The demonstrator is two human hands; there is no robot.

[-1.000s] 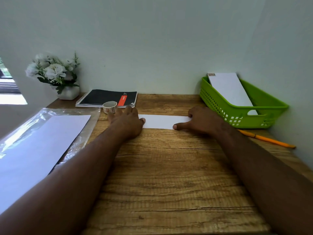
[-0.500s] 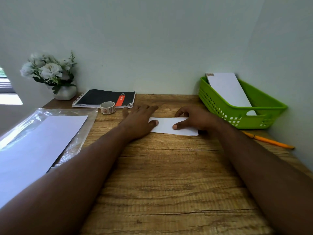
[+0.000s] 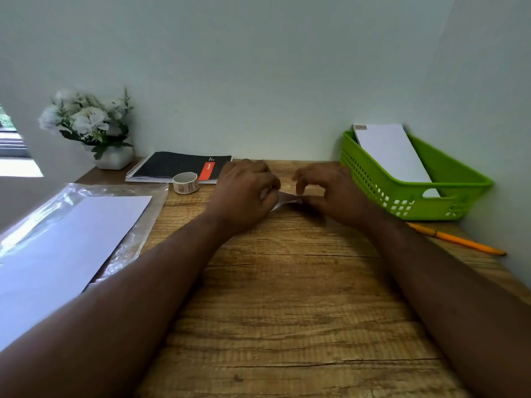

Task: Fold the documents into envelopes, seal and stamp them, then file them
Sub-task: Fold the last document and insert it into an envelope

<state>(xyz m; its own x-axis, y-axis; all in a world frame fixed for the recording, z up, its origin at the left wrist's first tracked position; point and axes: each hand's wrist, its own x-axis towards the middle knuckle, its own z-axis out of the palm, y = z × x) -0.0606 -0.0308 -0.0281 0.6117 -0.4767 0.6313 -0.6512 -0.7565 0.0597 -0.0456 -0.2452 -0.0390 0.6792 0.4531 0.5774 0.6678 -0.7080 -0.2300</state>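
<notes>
A folded white paper (image 3: pixel 284 199) is held just above the wooden desk (image 3: pixel 287 297), mostly hidden between my hands. My left hand (image 3: pixel 244 193) grips its left end with curled fingers. My right hand (image 3: pixel 327 191) pinches its right end between thumb and fingers. A roll of stamps (image 3: pixel 185 182) stands left of my left hand. A stamped white envelope (image 3: pixel 390 153) leans inside the green basket (image 3: pixel 373 179) at the right. More white sheets (image 3: pixel 66 239) lie on a clear plastic sleeve (image 3: pixel 143 225) at the left.
A black spiral notebook (image 3: pixel 178 166) lies at the back by the wall. A white pot of flowers (image 3: pixel 92 127) stands in the back left corner. An orange pencil (image 3: pixel 457 239) lies near the right wall.
The paper lay flat under both hands, then was drawn together into a shorter piece. Now both hands have closed on it and lifted it slightly off the desk.
</notes>
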